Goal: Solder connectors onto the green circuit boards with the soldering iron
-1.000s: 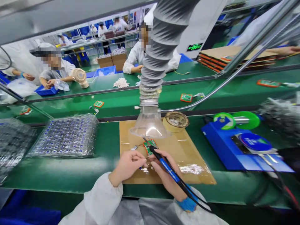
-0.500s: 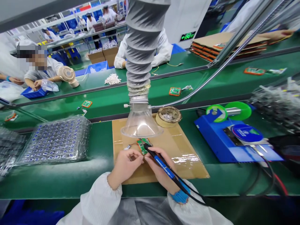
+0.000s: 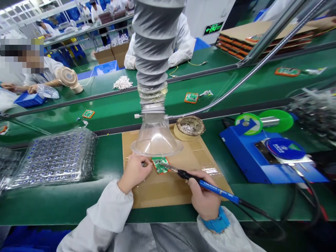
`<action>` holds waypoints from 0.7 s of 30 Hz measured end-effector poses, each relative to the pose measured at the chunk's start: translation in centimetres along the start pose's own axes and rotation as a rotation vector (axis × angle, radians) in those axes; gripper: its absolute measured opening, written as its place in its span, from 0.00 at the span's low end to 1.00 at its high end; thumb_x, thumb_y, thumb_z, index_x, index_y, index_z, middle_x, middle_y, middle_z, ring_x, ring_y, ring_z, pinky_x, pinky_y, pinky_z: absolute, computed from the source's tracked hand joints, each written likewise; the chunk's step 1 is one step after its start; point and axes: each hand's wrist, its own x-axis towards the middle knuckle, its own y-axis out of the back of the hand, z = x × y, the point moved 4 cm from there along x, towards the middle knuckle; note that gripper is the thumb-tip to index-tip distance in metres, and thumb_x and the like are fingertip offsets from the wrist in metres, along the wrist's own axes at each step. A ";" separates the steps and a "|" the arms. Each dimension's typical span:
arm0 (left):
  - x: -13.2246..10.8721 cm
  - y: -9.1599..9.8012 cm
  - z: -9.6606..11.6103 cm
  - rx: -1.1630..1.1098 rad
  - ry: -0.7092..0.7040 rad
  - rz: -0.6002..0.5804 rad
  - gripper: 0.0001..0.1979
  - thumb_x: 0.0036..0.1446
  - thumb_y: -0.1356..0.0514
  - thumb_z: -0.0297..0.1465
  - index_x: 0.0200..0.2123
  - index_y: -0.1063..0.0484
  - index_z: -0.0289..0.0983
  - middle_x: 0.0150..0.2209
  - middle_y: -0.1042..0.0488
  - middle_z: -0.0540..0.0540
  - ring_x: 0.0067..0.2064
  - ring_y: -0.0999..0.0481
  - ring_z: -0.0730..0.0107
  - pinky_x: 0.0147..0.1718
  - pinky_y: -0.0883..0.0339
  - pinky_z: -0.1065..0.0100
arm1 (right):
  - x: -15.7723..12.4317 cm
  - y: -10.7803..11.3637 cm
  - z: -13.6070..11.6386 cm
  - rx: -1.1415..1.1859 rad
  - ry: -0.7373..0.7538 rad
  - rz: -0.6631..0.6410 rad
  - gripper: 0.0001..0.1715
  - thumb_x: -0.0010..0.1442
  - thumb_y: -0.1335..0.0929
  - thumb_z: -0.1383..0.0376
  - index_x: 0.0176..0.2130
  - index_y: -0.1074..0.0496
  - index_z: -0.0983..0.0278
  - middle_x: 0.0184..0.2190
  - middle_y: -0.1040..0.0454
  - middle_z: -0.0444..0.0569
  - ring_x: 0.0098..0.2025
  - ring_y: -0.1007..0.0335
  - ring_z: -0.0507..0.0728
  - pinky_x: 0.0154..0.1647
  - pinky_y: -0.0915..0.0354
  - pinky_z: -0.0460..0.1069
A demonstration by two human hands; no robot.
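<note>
My right hand (image 3: 206, 194) grips a blue and black soldering iron (image 3: 217, 189), and its metal tip reaches over a green circuit board (image 3: 159, 165) with an orange border. Whether the tip touches the board cannot be made out. Just left of the board, the fingers of my left hand (image 3: 135, 173) are pinched together, with a small dark bit showing between them that is too small to name. The board lies on a brown cardboard sheet (image 3: 168, 192) beneath a clear funnel hood (image 3: 156, 140).
A round pot of solder bits (image 3: 189, 128) sits behind the board. Right stands a blue solder-feeding unit (image 3: 262, 154) with a green reel; left, stacked clear trays (image 3: 57, 157). Other boards (image 3: 191, 97) lie on the green belt. Co-workers sit across it.
My right hand has moved right and now holds the soldering iron out with its tip at the board. My left hand has shifted slightly left and up, away from my right fingers.
</note>
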 end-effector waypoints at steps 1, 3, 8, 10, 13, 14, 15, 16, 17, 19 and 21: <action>0.0 -0.1 0.0 0.002 0.003 -0.004 0.09 0.51 0.38 0.24 0.20 0.25 0.38 0.25 0.26 0.49 0.34 0.29 0.66 0.37 0.37 0.65 | 0.0 -0.2 0.0 0.019 0.004 -0.033 0.08 0.66 0.32 0.59 0.39 0.24 0.59 0.33 0.20 0.48 0.34 0.21 0.57 0.34 0.26 0.49; 0.0 -0.2 -0.1 0.006 0.009 -0.009 0.10 0.51 0.38 0.24 0.20 0.24 0.38 0.24 0.26 0.49 0.33 0.30 0.66 0.36 0.37 0.65 | 0.0 -0.7 -0.3 0.012 0.012 -0.107 0.06 0.66 0.31 0.60 0.39 0.24 0.59 0.33 0.20 0.48 0.34 0.21 0.57 0.34 0.26 0.49; 0.0 -0.3 -0.3 0.010 0.012 -0.024 0.10 0.52 0.39 0.25 0.20 0.23 0.38 0.23 0.27 0.48 0.32 0.30 0.66 0.35 0.38 0.65 | 0.5 -1.4 -0.9 -0.074 0.045 -0.171 0.04 0.64 0.30 0.62 0.39 0.24 0.58 0.35 0.18 0.47 0.36 0.20 0.58 0.37 0.25 0.50; 0.1 -0.3 -0.3 0.007 0.007 -0.028 0.10 0.52 0.39 0.25 0.20 0.23 0.38 0.23 0.26 0.48 0.32 0.30 0.66 0.34 0.38 0.65 | 0.5 -1.4 -0.9 -0.087 0.040 -0.188 0.04 0.64 0.31 0.62 0.39 0.25 0.58 0.35 0.18 0.47 0.36 0.19 0.58 0.37 0.25 0.50; 0.1 -0.4 -0.4 0.000 0.000 -0.033 0.10 0.52 0.39 0.25 0.20 0.23 0.38 0.24 0.26 0.47 0.33 0.30 0.65 0.34 0.37 0.65 | 0.4 -1.4 -0.9 -0.100 0.048 -0.194 0.04 0.64 0.31 0.62 0.39 0.25 0.58 0.35 0.18 0.48 0.36 0.19 0.58 0.35 0.25 0.50; 0.2 -0.4 -0.4 -0.002 -0.002 -0.035 0.10 0.52 0.39 0.25 0.20 0.23 0.38 0.24 0.25 0.47 0.33 0.30 0.65 0.34 0.37 0.65 | 0.4 -1.4 -1.0 -0.103 0.055 -0.192 0.04 0.63 0.31 0.62 0.39 0.25 0.58 0.34 0.18 0.48 0.36 0.19 0.58 0.35 0.25 0.50; 0.2 -0.4 -0.4 -0.004 -0.004 -0.037 0.10 0.52 0.39 0.25 0.21 0.23 0.38 0.24 0.25 0.47 0.33 0.30 0.65 0.34 0.37 0.65 | 0.4 -1.4 -1.0 -0.106 0.063 -0.190 0.04 0.63 0.31 0.62 0.38 0.25 0.59 0.34 0.18 0.48 0.35 0.19 0.58 0.34 0.25 0.49; 0.2 -0.4 -0.3 -0.006 -0.006 -0.037 0.10 0.52 0.39 0.25 0.20 0.23 0.38 0.24 0.25 0.47 0.33 0.29 0.65 0.34 0.37 0.65 | 0.4 -1.5 -1.1 -0.108 0.070 -0.186 0.03 0.63 0.31 0.62 0.38 0.25 0.59 0.34 0.19 0.48 0.35 0.19 0.58 0.34 0.26 0.49; 0.2 -0.4 -0.3 -0.008 -0.006 -0.038 0.10 0.52 0.38 0.25 0.20 0.23 0.38 0.25 0.25 0.47 0.33 0.29 0.66 0.34 0.37 0.65 | 0.5 -1.5 -1.1 -0.109 0.076 -0.182 0.03 0.63 0.31 0.63 0.38 0.25 0.59 0.34 0.19 0.47 0.35 0.20 0.58 0.34 0.26 0.49; 0.2 -0.4 -0.3 -0.010 -0.003 -0.037 0.10 0.51 0.38 0.25 0.20 0.24 0.38 0.25 0.25 0.47 0.32 0.30 0.66 0.35 0.37 0.65 | 0.5 -1.6 -1.2 -0.106 0.082 -0.179 0.02 0.63 0.30 0.63 0.38 0.25 0.59 0.33 0.19 0.47 0.34 0.20 0.57 0.33 0.26 0.48; 0.2 -0.3 -0.3 -0.010 -0.001 -0.036 0.10 0.52 0.38 0.24 0.20 0.24 0.37 0.25 0.25 0.47 0.32 0.30 0.66 0.35 0.37 0.64 | 0.6 -1.6 -1.3 -0.097 0.081 -0.177 0.02 0.63 0.30 0.64 0.38 0.25 0.59 0.33 0.19 0.46 0.33 0.20 0.56 0.33 0.26 0.48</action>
